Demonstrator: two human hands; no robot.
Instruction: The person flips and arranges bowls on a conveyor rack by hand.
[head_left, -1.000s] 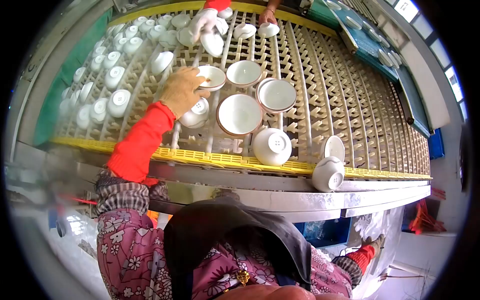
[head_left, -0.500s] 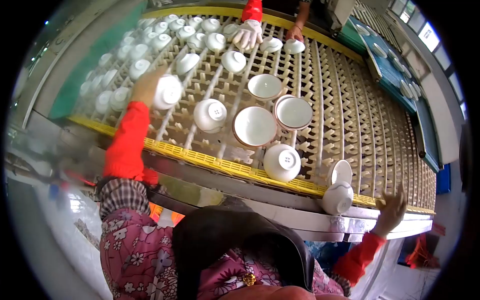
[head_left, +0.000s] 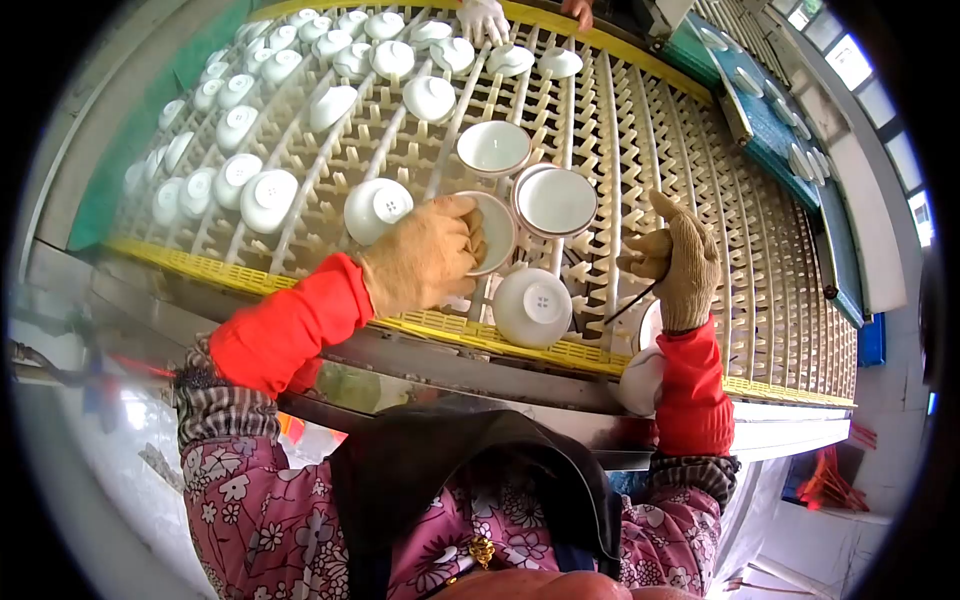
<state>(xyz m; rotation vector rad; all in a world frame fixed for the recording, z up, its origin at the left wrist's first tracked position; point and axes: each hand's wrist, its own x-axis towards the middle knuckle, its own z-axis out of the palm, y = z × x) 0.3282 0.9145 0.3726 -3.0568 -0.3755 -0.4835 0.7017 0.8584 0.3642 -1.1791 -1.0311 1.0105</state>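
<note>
Bowls (head_left: 556, 203) stand on the pegged rack (head_left: 750, 280), most upside down. The gloved left hand (head_left: 425, 255) pinches the rim of an upright bowl (head_left: 499, 236); whether it is lifted is hard to tell. The right hand (head_left: 688, 265), also gloved, curls its fingers round a thin dark stick (head_left: 630, 303). Between the two hands, an overturned bowl (head_left: 533, 308) sits beside the yellow edge (head_left: 200, 262). Across the rack, a co-worker's white-gloved hand (head_left: 484, 20) is near more bowls.
</note>
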